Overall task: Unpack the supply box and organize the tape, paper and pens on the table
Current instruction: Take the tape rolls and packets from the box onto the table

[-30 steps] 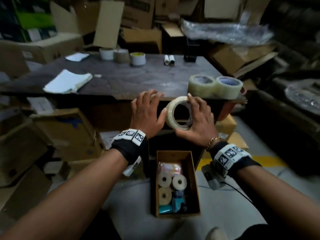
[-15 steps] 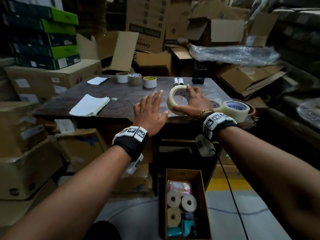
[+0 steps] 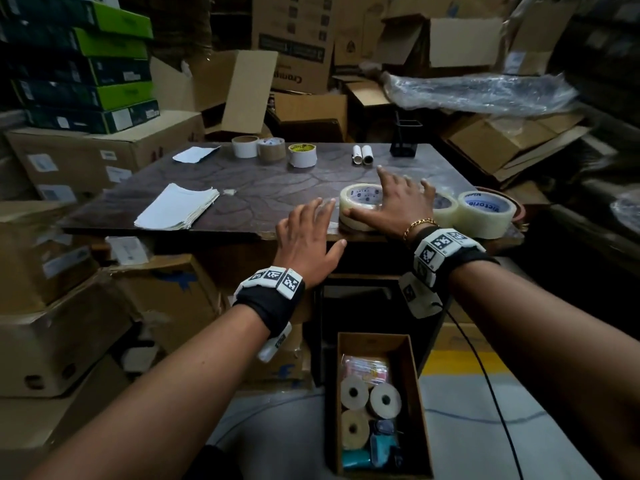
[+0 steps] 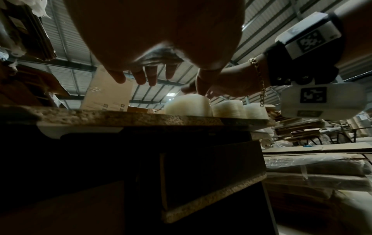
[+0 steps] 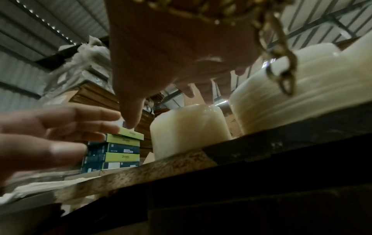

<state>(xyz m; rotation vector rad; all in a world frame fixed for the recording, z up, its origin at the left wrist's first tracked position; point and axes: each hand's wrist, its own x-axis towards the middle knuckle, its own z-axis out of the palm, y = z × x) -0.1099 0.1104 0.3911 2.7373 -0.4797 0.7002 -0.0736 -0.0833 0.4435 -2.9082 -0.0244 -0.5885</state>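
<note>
Setting a clear packing tape roll [image 3: 360, 206] flat on the near edge of the table [image 3: 277, 181], my right hand [image 3: 398, 202] lies spread over its top, thumb against the near side and fingers reaching past the far rim. The fingers look fairly straight, resting on the roll rather than clamped round it, so I judge the roll is down and about to be let go. From the right wrist view it sits flat on the tabletop, right at the chipped edge.

I put it here, I think, to keep like with like: two more clear tape rolls [image 3: 481, 213] stand just to its right, making a row along the front edge. Three smaller tape rolls [image 3: 273, 150] line the far side, beside two small white cylinders [image 3: 362, 155] that I cannot identify and a dark pen holder [image 3: 403, 147]. A stack of white paper [image 3: 180, 209] lies at the left, with a loose sheet [image 3: 194, 154] behind it.

My left hand [image 3: 308, 237] hovers over the table's front edge just left of the roll, fingers loosely extended, holding nothing. It seems ready to steady things or reach down again.

On the floor below, the cardboard supply box [image 3: 412, 375] is partly full: three paper rolls [image 3: 367, 400], a clear packet [image 3: 365, 370] and some teal items [image 3: 377, 448], so unpacking is not finished.
</note>
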